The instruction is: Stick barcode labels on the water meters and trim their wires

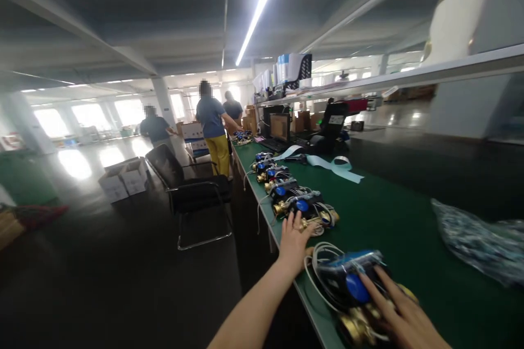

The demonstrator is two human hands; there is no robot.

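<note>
Nearest meter (354,287) prob. heavy; hold brass end (352,328). My R fingers (376,296) lie splayed atop it, L fingers (290,223) splayed at 2nd meter (311,207).

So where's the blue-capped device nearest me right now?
In the head view, bottom, right of centre: the blue-capped device sits on the green table near its left edge, right hand on it, left hand just beyond.

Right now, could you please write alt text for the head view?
The right hand rests on the nearest brass-fitted device, the left hand at the next one along a green table. Beyond are a black chair and three people.
</note>
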